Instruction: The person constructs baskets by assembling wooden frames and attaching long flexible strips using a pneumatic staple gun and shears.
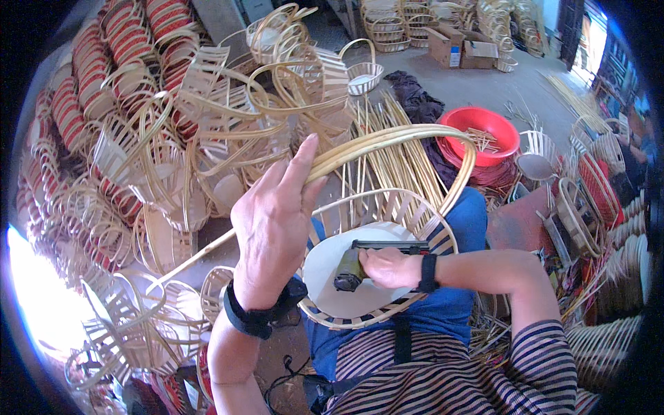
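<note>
Right fingers [373,263]: gripping gun-shaped tool [350,266], inside basket [325,259] | left fingers [301,160]: pinching cane handle [394,137]

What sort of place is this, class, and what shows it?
Probably a basket-making workshop: baskets are piled at left, thin rods lie side by side, and the right hand holds a green-and-black tool inside another basket.

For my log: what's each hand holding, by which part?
Left hand: arched cane, by its left side. Right hand: green staple gun, apparently by its handle.
</note>
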The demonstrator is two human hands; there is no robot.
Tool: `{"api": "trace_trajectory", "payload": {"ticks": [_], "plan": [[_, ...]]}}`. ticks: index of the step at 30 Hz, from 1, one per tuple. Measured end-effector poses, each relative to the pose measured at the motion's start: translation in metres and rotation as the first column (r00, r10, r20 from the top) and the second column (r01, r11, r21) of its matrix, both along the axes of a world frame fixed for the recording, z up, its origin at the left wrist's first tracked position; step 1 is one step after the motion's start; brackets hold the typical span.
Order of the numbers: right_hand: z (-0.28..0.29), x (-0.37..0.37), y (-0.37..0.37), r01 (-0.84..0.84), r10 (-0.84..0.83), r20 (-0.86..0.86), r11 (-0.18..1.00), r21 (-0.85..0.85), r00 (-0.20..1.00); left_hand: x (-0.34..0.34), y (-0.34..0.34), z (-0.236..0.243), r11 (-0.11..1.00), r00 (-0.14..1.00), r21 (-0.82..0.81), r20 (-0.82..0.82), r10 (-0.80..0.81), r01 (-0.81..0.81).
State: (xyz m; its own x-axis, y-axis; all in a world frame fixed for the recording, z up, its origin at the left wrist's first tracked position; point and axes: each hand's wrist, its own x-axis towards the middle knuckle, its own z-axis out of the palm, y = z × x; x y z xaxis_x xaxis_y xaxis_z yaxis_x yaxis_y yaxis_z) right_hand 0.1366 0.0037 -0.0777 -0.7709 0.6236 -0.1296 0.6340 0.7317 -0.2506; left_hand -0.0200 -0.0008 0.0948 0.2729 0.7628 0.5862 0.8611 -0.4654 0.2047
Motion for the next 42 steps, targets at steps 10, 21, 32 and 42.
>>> {"api": "trace_trajectory", "payload": {"ticks": [10,21,32,42], "plan": [[0.186,-0.005,0.037,0.136,0.352,-0.296,0.415,0.899,0.888,-0.008,0.016,-0.009,0.988,0.999,0.150,-0.022,-0.041,0.044],[0.176,0.001,0.057,0.128,0.162,-0.345,0.721,0.681,0.924,-0.029,-0.005,-0.051,0.977,0.948,0.184,0.315,0.046,-0.109],[0.177,0.007,0.051,0.126,0.111,-0.308,0.744,0.656,0.945,-0.011,-0.002,-0.064,0.964,0.882,0.230,0.471,0.009,-0.133],[0.174,-0.047,0.031,-0.165,0.368,-0.094,0.611,0.774,0.925,-0.016,-0.004,-0.057,0.995,0.728,0.035,0.680,-0.092,0.093]]}}
